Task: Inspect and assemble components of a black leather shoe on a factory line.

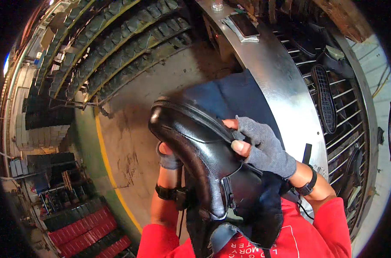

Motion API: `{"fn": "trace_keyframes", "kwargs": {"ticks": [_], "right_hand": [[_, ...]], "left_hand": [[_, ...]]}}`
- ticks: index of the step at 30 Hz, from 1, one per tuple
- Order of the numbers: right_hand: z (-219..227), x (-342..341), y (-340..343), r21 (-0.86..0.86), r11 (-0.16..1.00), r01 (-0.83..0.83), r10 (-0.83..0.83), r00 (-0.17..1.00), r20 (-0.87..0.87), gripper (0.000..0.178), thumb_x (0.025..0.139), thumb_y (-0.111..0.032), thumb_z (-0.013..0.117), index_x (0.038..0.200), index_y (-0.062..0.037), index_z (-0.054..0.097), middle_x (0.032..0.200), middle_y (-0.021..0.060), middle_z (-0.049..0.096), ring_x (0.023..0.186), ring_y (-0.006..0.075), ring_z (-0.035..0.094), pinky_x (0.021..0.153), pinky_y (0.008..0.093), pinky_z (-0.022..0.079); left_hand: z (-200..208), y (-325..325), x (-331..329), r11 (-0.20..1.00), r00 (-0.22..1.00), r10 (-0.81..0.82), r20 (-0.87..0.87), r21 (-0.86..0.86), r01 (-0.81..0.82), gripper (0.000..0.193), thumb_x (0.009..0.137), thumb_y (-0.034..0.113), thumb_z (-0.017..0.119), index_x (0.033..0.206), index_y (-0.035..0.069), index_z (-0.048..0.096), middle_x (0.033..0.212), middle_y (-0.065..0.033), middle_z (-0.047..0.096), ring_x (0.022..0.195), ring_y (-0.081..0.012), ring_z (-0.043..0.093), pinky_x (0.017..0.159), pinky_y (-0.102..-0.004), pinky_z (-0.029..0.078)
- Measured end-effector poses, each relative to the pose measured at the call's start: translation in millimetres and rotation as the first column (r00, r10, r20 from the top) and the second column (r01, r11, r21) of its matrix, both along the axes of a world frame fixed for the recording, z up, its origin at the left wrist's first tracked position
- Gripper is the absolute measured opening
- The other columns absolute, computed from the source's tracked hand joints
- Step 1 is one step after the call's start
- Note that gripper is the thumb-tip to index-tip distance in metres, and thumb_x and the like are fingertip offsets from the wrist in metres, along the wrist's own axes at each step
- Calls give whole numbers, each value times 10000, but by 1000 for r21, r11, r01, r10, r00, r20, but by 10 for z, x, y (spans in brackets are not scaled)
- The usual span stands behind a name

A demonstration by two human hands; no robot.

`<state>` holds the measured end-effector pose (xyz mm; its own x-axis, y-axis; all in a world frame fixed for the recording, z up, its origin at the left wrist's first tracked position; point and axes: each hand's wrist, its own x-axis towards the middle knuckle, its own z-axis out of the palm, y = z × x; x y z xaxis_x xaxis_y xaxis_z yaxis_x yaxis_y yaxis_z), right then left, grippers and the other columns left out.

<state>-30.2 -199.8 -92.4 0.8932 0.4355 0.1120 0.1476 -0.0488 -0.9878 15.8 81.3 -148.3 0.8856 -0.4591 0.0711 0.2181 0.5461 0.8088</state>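
A glossy black leather shoe is held up in front of my body. Its rounded toe points to the upper left, and its ribbed sole edge faces up and right. A strap with a buckle crosses its lower part. Around the far left side of the shoe, my left hand grips it from beneath, mostly hidden by it. My right hand, in a grey fingerless glove, is closed at the sole edge. Thumb and forefinger pinch a small dark grey piece there, too small to name.
A metal bench curves along my right, with a dark flat case on white cloths. Beyond it, a barred rack carries a black sole and other shoes. Tiered racks of shoe forms stand at far left. A yellow line marks the floor.
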Motion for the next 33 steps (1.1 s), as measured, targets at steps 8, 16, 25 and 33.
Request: {"fn": "trace_keyframes", "kwargs": {"ticks": [8, 16, 25, 33], "right_hand": [[329, 79, -616, -299, 953, -43, 85, 988, 128, 628, 937, -110, 672, 1543, -28, 525, 960, 132, 711, 848, 205, 685, 849, 314, 539], [1129, 388, -578, -189, 980, 62, 11, 932, 363, 546, 807, -239, 866, 1282, -29, 696, 1326, 189, 665, 1283, 316, 609, 1115, 443, 453], [631, 32, -409, 464, 845, 265, -265, 962, -66, 1383, 547, -710, 946, 1608, -57, 346, 1580, 188, 449, 1466, 321, 457, 1216, 456, 348], [155, -370, -751, 125, 976, 179, -84, 835, -544, 1199, 641, -395, 958, 1601, 13, 369, 1509, 140, 552, 1365, 258, 562, 1180, 406, 419]], "left_hand": [[541, -574, 70, 986, 986, -163, -39, -34, 162, 1194, 603, 578, 968, 1522, 8, 461, 1418, -200, 613, 1277, -306, 622, 1103, -462, 516], [1336, -1102, 43, 852, 927, -213, 310, 522, 21, 1036, 746, 486, 895, 1547, 21, 433, 1354, -162, 668, 1292, -273, 641, 1106, -398, 480], [1655, -936, -55, 567, 781, 80, 620, 616, -547, 884, 828, 454, 860, 1475, 9, 454, 1195, -206, 742, 1082, -377, 755, 936, -423, 583], [1207, -1017, -144, 411, 818, 273, 507, 707, -576, 1048, 783, 411, 907, 1557, 16, 320, 1153, -242, 731, 1069, -429, 742, 905, -462, 592]]}}
